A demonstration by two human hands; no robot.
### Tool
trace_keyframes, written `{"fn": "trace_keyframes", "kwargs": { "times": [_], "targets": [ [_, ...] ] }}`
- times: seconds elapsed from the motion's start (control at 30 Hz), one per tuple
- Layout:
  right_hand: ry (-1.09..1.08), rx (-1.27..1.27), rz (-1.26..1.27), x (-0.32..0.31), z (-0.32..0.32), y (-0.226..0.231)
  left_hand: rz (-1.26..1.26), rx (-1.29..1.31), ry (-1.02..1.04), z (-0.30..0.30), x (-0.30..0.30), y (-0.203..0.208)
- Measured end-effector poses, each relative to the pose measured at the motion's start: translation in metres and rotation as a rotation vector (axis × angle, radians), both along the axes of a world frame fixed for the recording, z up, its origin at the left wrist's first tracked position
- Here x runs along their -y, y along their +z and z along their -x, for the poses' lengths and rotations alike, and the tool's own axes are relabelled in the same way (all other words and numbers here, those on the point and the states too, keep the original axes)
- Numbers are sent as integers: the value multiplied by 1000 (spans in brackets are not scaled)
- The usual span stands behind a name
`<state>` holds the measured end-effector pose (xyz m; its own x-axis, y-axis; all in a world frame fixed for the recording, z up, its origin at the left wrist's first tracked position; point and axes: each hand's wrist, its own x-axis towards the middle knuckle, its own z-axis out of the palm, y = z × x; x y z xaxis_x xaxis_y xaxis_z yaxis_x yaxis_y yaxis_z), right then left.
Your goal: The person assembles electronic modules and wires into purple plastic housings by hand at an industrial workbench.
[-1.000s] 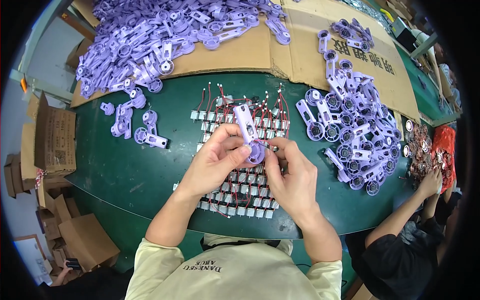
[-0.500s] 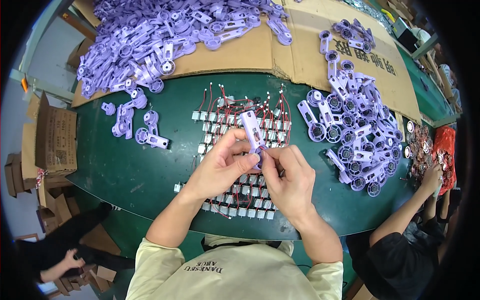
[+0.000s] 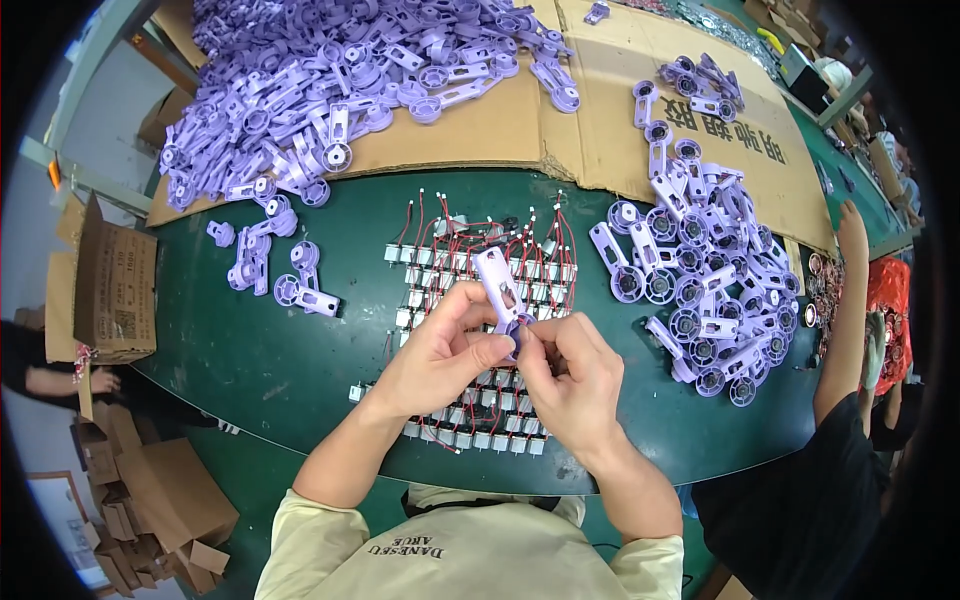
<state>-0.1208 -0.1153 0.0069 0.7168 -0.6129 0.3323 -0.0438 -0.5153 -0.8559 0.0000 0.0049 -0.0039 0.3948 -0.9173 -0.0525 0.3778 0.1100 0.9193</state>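
Observation:
A purple plastic housing (image 3: 497, 283) with a slotted handle and a round end is held up over the table. My left hand (image 3: 440, 350) is closed round its lower part, the thumb pressed near the ring. At the round end, my right hand (image 3: 572, 375) pinches with thumb and forefinger; red wire shows close to these fingertips, and whatever else they grip is hidden. Beneath both hands lie rows of small silver motors (image 3: 490, 440) with red wires (image 3: 565, 240) running out at the far side.
A big heap of purple housings (image 3: 300, 90) covers cardboard (image 3: 450, 135) at the far left. More housings with dark round inserts (image 3: 715, 290) are piled at the right. A brown carton (image 3: 115, 290) stands left of the green table (image 3: 250, 370). At the right, a co-worker's arm (image 3: 848, 310) reaches forward.
The housing stays between my hands with almost the same grip. The view has shifted slightly. At the right a co-worker's arm has stretched farther forward; the person at left has moved back.

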Motion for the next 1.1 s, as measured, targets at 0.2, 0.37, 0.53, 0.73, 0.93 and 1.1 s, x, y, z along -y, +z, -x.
{"fn": "trace_keyframes", "kwargs": {
  "times": [0.2, 0.37, 0.53, 0.73, 0.93, 1.1],
  "targets": [
    [-28, -3, -12, -2, -1, 0, 4, -7, -6, -1, 1, 1],
    [37, 15, 3, -2, -1, 2, 19, 34, -1, 0, 2, -1],
    [3, -14, -55, 1, -2, 6, 15, 8, 16, 2, 2, 1],
    [-14, 3, -13, 1, 0, 2, -14, 21, 26, 5, 3, 0],
    [26, -17, 36, 2, 1, 1, -10, 47, 36, 10, 6, 4],
    [65, -56, -50, 8, 2, 9, -18, 87, 106, 10, 7, 2]
  ]
}}
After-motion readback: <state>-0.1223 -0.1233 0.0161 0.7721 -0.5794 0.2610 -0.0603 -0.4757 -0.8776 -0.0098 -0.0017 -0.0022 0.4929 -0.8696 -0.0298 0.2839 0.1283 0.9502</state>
